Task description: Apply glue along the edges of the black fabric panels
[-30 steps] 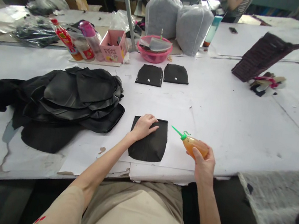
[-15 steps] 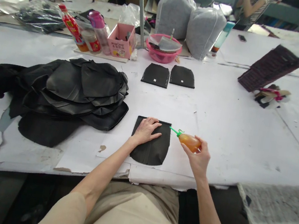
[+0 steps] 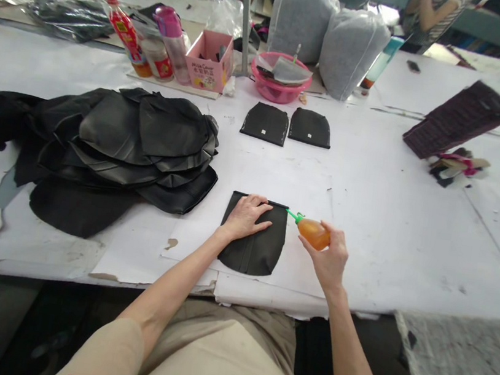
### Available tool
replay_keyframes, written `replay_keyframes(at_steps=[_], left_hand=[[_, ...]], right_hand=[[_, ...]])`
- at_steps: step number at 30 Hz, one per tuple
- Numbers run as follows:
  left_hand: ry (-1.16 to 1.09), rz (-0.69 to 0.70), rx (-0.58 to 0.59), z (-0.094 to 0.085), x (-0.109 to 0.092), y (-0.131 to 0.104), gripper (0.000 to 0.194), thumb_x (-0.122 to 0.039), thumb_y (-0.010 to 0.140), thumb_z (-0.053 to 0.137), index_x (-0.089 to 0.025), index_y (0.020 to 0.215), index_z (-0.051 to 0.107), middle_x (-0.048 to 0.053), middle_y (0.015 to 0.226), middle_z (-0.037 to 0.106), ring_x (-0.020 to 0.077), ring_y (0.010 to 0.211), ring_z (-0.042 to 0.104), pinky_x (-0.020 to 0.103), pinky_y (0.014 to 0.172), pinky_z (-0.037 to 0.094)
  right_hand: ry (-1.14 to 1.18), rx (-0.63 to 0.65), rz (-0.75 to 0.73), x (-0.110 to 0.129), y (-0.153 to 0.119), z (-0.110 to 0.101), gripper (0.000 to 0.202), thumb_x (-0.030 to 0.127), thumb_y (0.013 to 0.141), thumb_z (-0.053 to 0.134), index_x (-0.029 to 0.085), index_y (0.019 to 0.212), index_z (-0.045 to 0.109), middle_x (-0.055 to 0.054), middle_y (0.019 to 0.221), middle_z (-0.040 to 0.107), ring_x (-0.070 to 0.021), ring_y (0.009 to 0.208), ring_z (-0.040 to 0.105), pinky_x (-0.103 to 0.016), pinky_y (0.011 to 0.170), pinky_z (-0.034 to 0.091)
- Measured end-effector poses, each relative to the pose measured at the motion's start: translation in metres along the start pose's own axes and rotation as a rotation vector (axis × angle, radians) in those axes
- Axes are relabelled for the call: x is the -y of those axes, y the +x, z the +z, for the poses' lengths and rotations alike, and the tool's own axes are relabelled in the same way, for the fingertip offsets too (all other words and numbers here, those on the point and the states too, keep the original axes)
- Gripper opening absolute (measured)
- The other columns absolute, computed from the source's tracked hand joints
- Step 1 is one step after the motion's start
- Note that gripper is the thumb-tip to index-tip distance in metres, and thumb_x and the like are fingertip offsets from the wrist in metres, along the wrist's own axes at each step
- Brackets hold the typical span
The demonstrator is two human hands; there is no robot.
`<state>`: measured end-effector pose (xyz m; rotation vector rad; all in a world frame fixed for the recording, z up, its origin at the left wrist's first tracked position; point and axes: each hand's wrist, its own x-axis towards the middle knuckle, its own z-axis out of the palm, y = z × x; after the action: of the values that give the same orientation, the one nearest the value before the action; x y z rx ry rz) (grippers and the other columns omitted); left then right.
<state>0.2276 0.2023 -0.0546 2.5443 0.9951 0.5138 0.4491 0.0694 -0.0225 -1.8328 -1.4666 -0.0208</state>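
Black, leather-like material forms the panel (image 3: 263, 254) that I see in the head view, lying flat on the white surface (image 3: 368, 210) directly before the wearer. Left hand (image 3: 245, 218): laid on the upper part of the panel, fingers spread and gripping nothing. Right hand (image 3: 331, 261): fingers closed around the rear of a squeeze bottle (image 3: 313, 233) of amber liquid. Its green nozzle (image 3: 293, 216) points at the panel's far right corner; I cannot tell whether the tip touches.

Handling, panel: I judge it light and pliable, probably stiffer along the far edge. Its smooth face may slide; press with flat fingers near that edge, and lift by it.

Handling, bottle: I judge it light and soft-walled. Hold the rear of the body with moderate pressure, since squeezing likely expels liquid. Do not grip the nozzle; it looks thin and easily bent.

Clearances: two smaller panels (image 3: 264, 122) lie beyond the panel; a heap of black sheets (image 3: 121, 138) lies to its left.
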Motion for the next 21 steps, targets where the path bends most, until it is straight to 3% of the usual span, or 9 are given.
replay_keyframes(at_steps=[8, 17, 21], left_hand=[[-0.012, -0.006, 0.001, 0.0, -0.001, -0.001, 0.04, -0.041, 0.089, 0.065, -0.024, 0.124, 0.062, 0.009, 0.131, 0.058, 0.0275, 0.125, 0.049, 0.043, 0.103, 0.04], [-0.008, 0.001, 0.0, -0.001, 0.0, -0.001, 0.04, -0.043, 0.09, 0.063, -0.024, 0.124, 0.062, 0.009, 0.13, 0.058, 0.0276, 0.125, 0.048, 0.043, 0.103, 0.04], [-0.007, 0.004, 0.001, -0.001, 0.0, -0.001, 0.04, -0.042, 0.089, 0.064, -0.023, 0.125, 0.062, 0.009, 0.131, 0.058, 0.0278, 0.125, 0.049, 0.043, 0.103, 0.04]], right_hand=[[-0.056, 0.093, -0.047, 0.01, 0.004, -0.014, 0.052, 0.057, 0.082, 0.069, 0.025, 0.121, 0.058, -0.008, 0.105, 0.063, -0.0271, 0.095, 0.063, -0.042, 0.084, 0.053], [-0.045, 0.057, -0.039, 0.006, 0.01, -0.005, 0.053, 0.058, 0.082, 0.07, 0.024, 0.12, 0.059, -0.008, 0.108, 0.064, -0.027, 0.099, 0.063, -0.041, 0.086, 0.052], [-0.035, 0.072, -0.03, 0.007, 0.007, -0.011, 0.053, 0.058, 0.081, 0.071, 0.024, 0.12, 0.059, -0.008, 0.108, 0.064, -0.0275, 0.1, 0.063, -0.042, 0.087, 0.052]])
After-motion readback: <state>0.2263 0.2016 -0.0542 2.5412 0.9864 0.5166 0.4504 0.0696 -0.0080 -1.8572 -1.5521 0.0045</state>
